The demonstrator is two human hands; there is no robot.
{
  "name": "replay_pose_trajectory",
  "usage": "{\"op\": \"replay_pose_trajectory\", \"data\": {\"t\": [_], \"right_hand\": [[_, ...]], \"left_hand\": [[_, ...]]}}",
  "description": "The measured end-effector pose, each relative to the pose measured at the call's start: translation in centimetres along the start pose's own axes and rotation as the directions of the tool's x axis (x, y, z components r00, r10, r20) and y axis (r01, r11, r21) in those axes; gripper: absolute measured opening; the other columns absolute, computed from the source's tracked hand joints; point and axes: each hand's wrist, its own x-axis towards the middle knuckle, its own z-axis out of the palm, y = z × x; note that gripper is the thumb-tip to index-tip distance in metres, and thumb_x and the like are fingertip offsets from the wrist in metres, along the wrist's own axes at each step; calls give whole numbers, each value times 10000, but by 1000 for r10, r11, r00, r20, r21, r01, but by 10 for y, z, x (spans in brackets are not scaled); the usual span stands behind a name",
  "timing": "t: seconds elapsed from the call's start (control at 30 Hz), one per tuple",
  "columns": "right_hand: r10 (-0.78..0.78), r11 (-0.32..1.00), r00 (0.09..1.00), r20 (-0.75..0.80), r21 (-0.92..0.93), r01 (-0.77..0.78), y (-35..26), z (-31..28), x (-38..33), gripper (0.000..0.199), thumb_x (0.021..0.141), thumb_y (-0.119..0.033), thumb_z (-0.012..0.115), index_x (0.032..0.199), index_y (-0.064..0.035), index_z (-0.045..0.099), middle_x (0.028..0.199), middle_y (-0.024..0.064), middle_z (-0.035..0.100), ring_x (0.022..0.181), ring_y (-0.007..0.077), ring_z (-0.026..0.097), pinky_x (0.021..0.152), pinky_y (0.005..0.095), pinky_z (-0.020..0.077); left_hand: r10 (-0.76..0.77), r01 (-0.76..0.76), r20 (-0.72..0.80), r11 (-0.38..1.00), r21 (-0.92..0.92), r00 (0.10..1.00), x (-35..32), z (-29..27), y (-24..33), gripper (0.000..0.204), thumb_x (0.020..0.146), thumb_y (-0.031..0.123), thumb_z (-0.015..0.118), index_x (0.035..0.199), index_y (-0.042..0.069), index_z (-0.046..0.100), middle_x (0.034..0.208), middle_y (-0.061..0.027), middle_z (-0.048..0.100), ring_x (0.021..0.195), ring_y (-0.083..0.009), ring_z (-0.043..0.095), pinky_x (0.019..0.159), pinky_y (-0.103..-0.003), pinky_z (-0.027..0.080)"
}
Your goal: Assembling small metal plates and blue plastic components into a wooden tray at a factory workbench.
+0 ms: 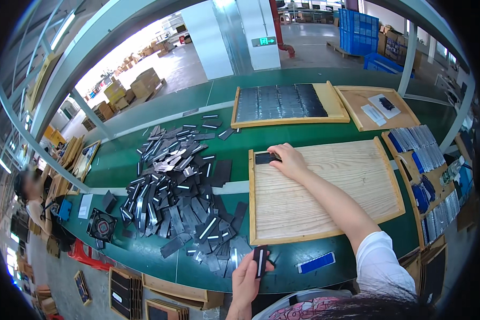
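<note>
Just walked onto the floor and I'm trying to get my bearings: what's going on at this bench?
A person at a green workbench is handling small black strips. The right hand presses one black strip into the top left corner of an otherwise bare wooden tray. The left hand holds another strip upright near the bench edge. A big loose pile of strips lies to the left, and a tray already covered in strips sits farther back.
</note>
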Motion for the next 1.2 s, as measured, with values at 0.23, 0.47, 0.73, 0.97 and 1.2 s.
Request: {"op": "replay_pose_trajectory", "data": {"t": [0.23, 0.47, 0.73, 0.97, 1.2], "right_hand": [[-2, 1000, 1000, -4, 3, 2, 4, 4, 1, 379, 759, -183, 744, 1108, -105, 617, 1050, 34, 663, 1050, 235, 570, 852, 366, 495], [30, 1000, 999, -36, 4, -30, 4, -1, -4, 378, 767, -224, 739, 1105, -115, 610, 1026, 46, 674, 1034, 248, 586, 833, 379, 499], [-114, 915, 921, 373, 400, -49, -109, -72, -111, 242, 825, -269, 721, 935, -98, 590, 871, 83, 672, 772, 286, 663, 650, 362, 515], [-307, 934, 947, 93, 219, 281, -119, -103, -159, 254, 760, -268, 770, 824, -97, 594, 747, 56, 617, 653, 261, 619, 547, 346, 477], [-393, 837, 875, 282, 504, 213, -133, -128, -212, 305, 741, -373, 778, 847, -148, 601, 765, -3, 589, 689, 210, 619, 531, 337, 477]], "left_hand": [[-106, 94, 12, 818, -567, 994, 5, -1, -8, 403, 967, 258, 520, 1235, -40, 478, 1113, -188, 604, 893, -245, 586, 818, -389, 471], [-189, 181, 39, 828, -530, 981, 9, 19, -11, 553, 905, 197, 637, 1353, -39, 414, 1167, -166, 591, 1006, -282, 593, 913, -416, 478], [-175, 224, 141, 758, -612, 975, 9, 29, -19, 456, 969, 115, 532, 1389, 15, 382, 1313, -181, 514, 1247, -380, 498, 1057, -558, 401], [-169, 323, 303, 743, -586, 938, 5, 47, -26, 431, 965, 114, 547, 1366, 17, 422, 1320, -156, 519, 1245, -362, 505, 1021, -570, 434], [-139, 181, 116, 791, -584, 983, 14, 43, -29, 452, 945, 76, 567, 1367, 58, 406, 1240, -159, 566, 1187, -396, 544, 980, -564, 466]]}}
